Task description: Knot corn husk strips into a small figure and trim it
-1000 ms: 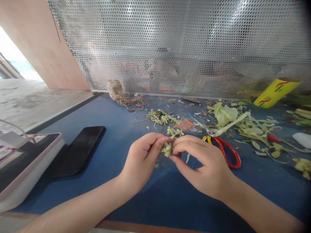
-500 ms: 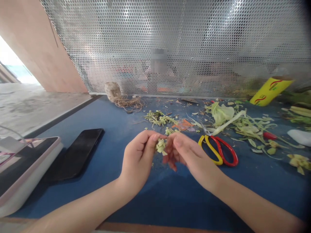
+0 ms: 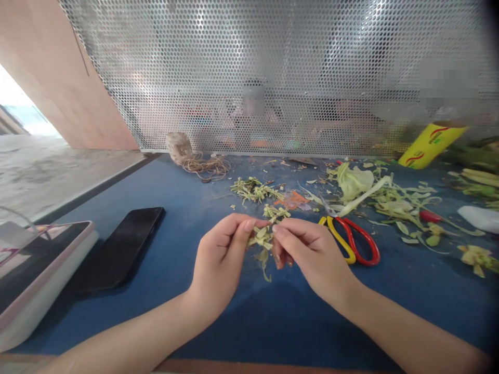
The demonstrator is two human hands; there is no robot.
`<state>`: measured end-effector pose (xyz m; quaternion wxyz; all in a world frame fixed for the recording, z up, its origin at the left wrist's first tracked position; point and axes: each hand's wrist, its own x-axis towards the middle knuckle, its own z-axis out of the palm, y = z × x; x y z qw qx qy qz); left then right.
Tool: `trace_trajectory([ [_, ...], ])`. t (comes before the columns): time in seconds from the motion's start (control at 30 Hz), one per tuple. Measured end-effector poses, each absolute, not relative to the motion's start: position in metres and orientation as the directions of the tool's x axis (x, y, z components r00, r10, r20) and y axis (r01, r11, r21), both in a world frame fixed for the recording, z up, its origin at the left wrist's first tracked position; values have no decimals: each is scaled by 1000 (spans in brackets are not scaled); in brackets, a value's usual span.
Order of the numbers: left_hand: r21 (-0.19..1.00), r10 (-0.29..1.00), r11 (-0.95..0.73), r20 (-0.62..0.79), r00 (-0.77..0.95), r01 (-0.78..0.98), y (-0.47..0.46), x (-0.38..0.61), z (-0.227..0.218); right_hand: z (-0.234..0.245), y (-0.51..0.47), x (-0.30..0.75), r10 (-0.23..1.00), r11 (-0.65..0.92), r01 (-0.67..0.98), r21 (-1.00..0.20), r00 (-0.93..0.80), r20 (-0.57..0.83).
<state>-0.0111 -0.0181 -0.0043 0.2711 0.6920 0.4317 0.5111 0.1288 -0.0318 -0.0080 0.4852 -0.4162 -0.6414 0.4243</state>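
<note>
at the far left of the blue table [image 3: 249,335] sits a white-walled tray [image 3: 54,278] with a pinkish rim, and just beside it lies a black smartphone [image 3: 120,249]. farther back, near the perforated metal sheet [image 3: 218,47], a roll of brown twine [image 3: 178,148] stands with loose loops spilling to its right. the left hand [image 3: 222,254] pinches a pale green plant piece [image 3: 262,236] between thumb and forefinger, above the table in front of the person. beyond it is a small heap of thin green sprigs [image 3: 253,190]. a thin strip hangs below the plant piece. the right hand [image 3: 315,254] has thumb and curled fingers at the piece's right side; whether they are closed on it, i cannot tell. a small green clump [image 3: 276,212] shows just past the fingertips, with an orange scrap [image 3: 294,199] behind. right of that hand lie scissors [image 3: 346,231] with one red and one yellow handle, blades pointing away. near their tips are a pale cabbage-like leaf [image 3: 354,183] and shredded greens. farther right come a red pod [image 3: 430,216], a tilted yellow tube [image 3: 432,145] at the back, and a white rounded object [image 3: 480,218].
</note>
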Motion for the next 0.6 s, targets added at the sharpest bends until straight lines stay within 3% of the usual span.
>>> trace_trajectory([
  [0.3, 815, 883, -456, 464, 69, 357, -18, -13, -2, -8, -31, 134, 960, 258, 72, -964, -135, 246],
  [0.43, 804, 885, -441, 463, 46, 400, -15, -14, -3, -9, -32, 129, 958, 112, -100, -989, -254, 134],
  [0.6, 769, 863, -481, 500, 72, 421, -15, -13, -5, -8, -33, 125, 968, -59, -107, -993, -249, -31],
])
